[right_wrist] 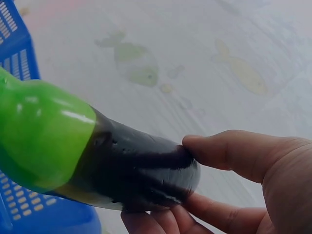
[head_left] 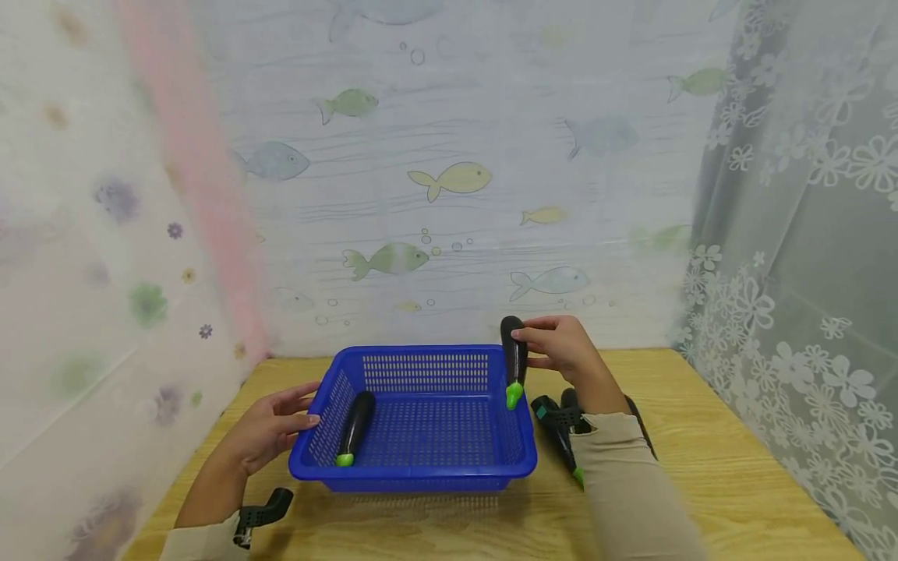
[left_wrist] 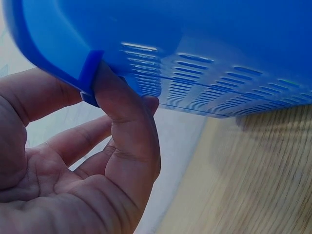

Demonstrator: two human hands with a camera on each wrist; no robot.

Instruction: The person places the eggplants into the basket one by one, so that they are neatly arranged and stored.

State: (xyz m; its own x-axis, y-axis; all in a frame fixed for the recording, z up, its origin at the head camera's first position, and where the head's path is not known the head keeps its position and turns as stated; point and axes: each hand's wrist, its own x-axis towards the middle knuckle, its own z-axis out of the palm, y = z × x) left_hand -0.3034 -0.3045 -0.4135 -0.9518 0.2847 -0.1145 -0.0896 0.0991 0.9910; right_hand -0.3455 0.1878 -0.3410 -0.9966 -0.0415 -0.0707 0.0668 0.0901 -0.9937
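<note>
A blue plastic basket (head_left: 428,473) with slotted walls stands on the table. My left hand (head_left: 273,425) grips its left rim; in the left wrist view the thumb and a finger curl round the basket's edge (left_wrist: 90,73). Inside, along the left side, lies a dark eggplant (head_left: 358,425) with a green stem end. My right hand (head_left: 561,351) pinches a second eggplant (head_left: 515,351) between thumb and fingers, upright over the basket's right rim, green end down. In the right wrist view that eggplant's green cap (right_wrist: 44,131) points toward the basket.
More eggplants (head_left: 557,436) lie on the wooden table (head_left: 730,467) right of the basket, partly hidden by my right forearm. A fish-print sheet (head_left: 456,218) hangs behind the table. A lace curtain (head_left: 793,312) hangs on the right, a floral sheet (head_left: 126,257) on the left.
</note>
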